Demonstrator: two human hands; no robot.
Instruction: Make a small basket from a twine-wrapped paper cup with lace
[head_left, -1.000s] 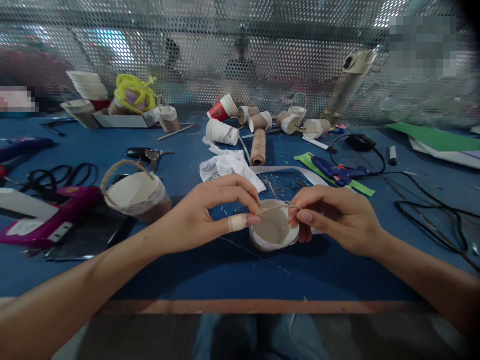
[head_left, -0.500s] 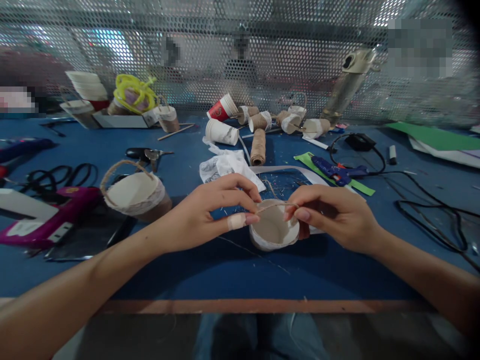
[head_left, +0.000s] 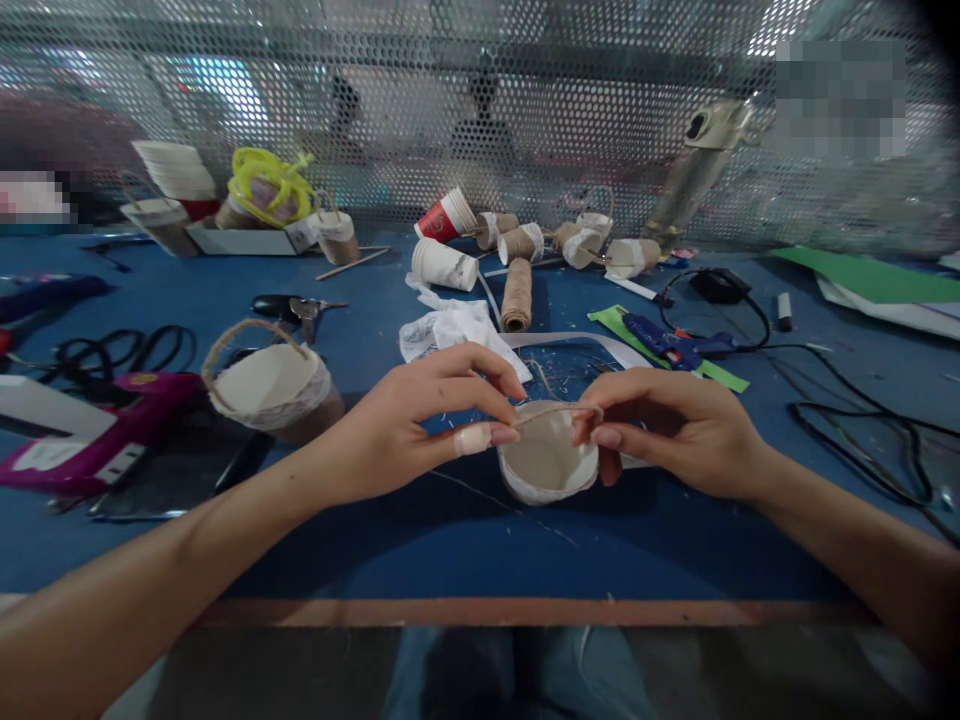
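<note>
A paper cup (head_left: 551, 465) with a lace-trimmed rim stands before me, its white inside facing up. Across its mouth runs a thin brown twine handle (head_left: 551, 410). My left hand (head_left: 457, 410), with a bandage on the thumb, pinches the twine's left end at the rim. My right hand (head_left: 667, 430) is closed on the right end, thumb and fingers at the cup's right rim; some fingertips sit inside or behind the rim. To the left stands a finished-looking cup basket (head_left: 274, 385) with a twine handle.
Behind the cup lie crumpled white lace (head_left: 457, 330), a twine spool (head_left: 517, 295) and several small cup baskets. A blue glue gun (head_left: 675, 345) with black cable rests at right. At left are a magenta tape dispenser (head_left: 97, 440) and keys (head_left: 304, 310). A perforated metal panel (head_left: 405, 110) stands behind.
Both hands stay at the cup's rim. The right fingers have shifted very slightly, and a small loop of twine shows more clearly beside the right thumb.
</note>
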